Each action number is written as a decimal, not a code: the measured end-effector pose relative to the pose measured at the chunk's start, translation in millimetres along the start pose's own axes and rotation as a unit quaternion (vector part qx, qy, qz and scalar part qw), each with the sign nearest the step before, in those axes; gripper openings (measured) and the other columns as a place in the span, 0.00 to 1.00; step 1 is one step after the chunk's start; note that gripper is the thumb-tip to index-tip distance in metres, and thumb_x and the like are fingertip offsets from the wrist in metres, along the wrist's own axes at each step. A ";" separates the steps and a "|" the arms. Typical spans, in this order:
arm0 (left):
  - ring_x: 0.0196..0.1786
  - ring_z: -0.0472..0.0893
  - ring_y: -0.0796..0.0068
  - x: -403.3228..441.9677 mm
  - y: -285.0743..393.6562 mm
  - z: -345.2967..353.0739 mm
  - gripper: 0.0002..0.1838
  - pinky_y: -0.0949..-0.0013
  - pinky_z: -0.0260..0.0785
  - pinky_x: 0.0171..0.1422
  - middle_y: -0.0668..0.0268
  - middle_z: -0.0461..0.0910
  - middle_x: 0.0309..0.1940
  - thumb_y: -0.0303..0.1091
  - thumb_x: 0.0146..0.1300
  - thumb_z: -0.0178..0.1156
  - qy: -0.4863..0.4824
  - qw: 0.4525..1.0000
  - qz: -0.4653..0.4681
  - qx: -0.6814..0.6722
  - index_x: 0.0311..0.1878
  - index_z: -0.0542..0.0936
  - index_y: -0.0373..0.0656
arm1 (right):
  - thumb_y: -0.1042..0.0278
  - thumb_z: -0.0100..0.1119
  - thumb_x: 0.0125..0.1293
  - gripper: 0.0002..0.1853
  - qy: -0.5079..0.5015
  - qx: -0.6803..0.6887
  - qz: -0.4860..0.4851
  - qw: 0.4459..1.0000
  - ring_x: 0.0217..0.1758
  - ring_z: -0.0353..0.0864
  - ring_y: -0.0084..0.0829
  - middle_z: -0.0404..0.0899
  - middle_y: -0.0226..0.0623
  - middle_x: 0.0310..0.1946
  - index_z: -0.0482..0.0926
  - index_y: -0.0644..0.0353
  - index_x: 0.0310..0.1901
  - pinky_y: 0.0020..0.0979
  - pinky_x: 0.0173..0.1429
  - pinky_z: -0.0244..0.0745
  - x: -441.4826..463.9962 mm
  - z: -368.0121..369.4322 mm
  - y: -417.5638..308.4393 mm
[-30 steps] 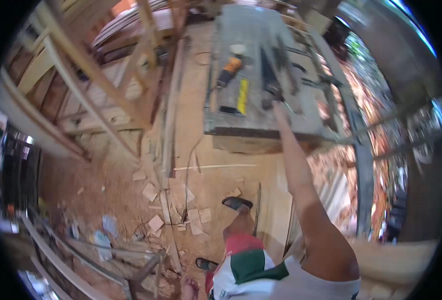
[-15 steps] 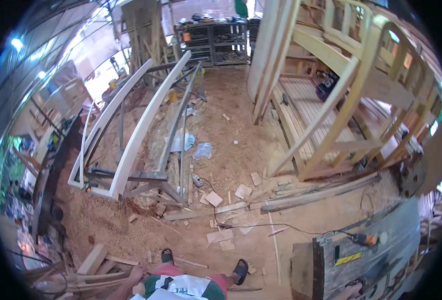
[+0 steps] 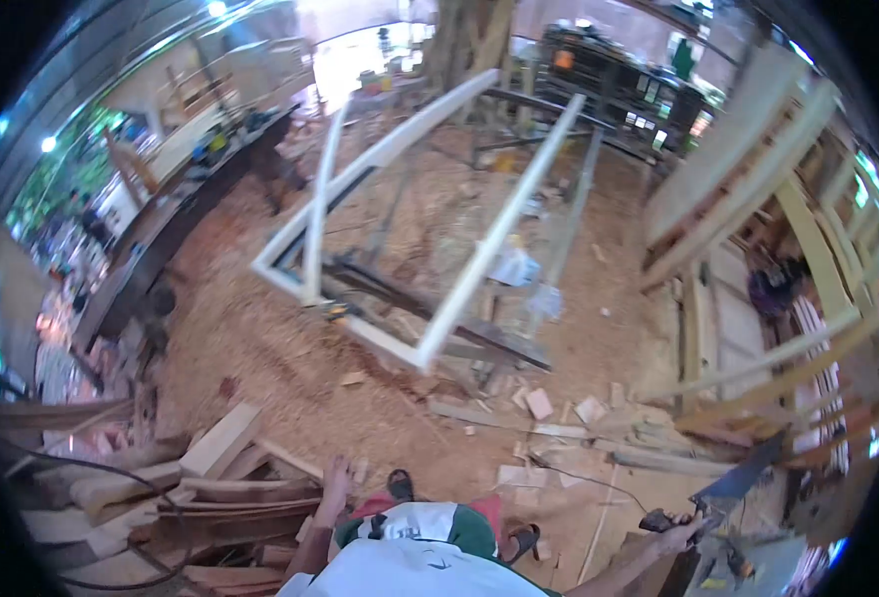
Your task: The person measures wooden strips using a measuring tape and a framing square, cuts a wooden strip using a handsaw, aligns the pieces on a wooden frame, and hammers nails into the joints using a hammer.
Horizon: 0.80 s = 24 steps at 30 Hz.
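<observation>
The right hand (image 3: 680, 535), clamped on the handsaw (image 3: 743, 476) at near right, probably carries it, needing free space next, while the left hand (image 3: 336, 484) has fingers apart.

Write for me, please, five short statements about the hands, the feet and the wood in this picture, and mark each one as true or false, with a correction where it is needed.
1. The right hand has a handsaw in its grip. True.
2. The left hand has a hammer in its grip. False: no tool shows in it.
3. A pale wooden frame lies ahead of the person. True.
4. The person's feet are bare. False: they wear dark sandals.
5. The pile of cut wood nearest the left hand lies on the person's left side. True.
</observation>
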<state>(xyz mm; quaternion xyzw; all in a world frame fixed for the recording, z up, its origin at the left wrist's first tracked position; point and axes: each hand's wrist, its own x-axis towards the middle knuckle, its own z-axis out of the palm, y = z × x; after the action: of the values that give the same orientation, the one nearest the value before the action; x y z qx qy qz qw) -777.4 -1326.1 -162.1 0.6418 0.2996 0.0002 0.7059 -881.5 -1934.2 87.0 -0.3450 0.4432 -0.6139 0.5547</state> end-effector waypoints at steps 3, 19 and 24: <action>0.35 0.69 0.80 73.6 88.6 -51.2 0.05 0.70 0.65 0.38 0.73 0.72 0.32 0.32 0.74 0.56 0.036 0.994 0.083 0.067 0.40 0.76 0.42 | 0.61 0.60 0.75 0.10 -0.142 -0.022 0.047 0.988 0.19 0.63 0.17 0.65 0.22 0.21 0.75 0.53 0.35 0.24 0.22 0.63 -81.5 63.9 58.4; 0.46 0.83 0.62 518.1 452.6 -101.0 0.12 0.61 0.73 0.52 0.55 0.84 0.40 0.34 0.69 0.64 0.014 0.880 0.343 0.329 0.48 0.80 0.35 | 0.70 0.64 0.70 0.08 -0.466 -0.157 0.151 0.857 0.19 0.68 0.16 0.72 0.26 0.22 0.77 0.63 0.45 0.22 0.22 0.62 -646.2 394.8 154.3; 0.47 0.81 0.52 625.7 527.5 -48.1 0.09 0.56 0.72 0.53 0.52 0.83 0.40 0.33 0.69 0.62 -0.094 0.811 0.430 0.386 0.46 0.80 0.36 | 0.71 0.64 0.70 0.19 -0.524 -0.215 0.149 0.811 0.33 0.78 0.21 0.81 0.32 0.33 0.75 0.69 0.59 0.25 0.37 0.75 -768.3 440.2 188.3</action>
<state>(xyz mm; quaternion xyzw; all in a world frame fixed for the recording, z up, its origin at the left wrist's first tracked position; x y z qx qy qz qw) -81.6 -948.8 51.7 0.9217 -0.0989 0.1277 0.3526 -295.3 -1245.6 127.3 -0.6545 0.2518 -0.1395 0.6991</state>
